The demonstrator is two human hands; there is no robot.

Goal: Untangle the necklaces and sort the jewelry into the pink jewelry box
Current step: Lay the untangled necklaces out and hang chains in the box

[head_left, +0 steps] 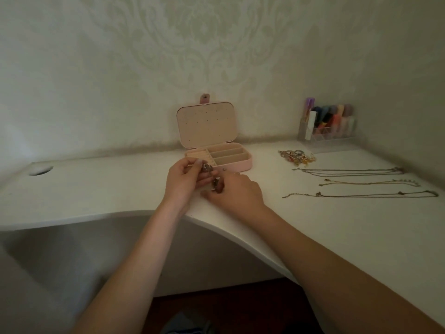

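Our forearms reach in over the desk's curved front edge, and our hands meet just short of the box. The left hand pinches a small dark beaded piece; the right hand curls its fingers round its lower part, knuckles down on the desk. We judge this the working-loose step, with sorting still ahead; next we need a gentle pull apart, then a short lift into a slot.

The box stands open at the back edge, lid up against the wall. Its ring rolls and long compartments look empty, though the dim light leaves us unsure.

Toward the right edge three chains lie straight and apart. Behind them sits a jewelry heap, and an organizer of bottles fills the back right corner.
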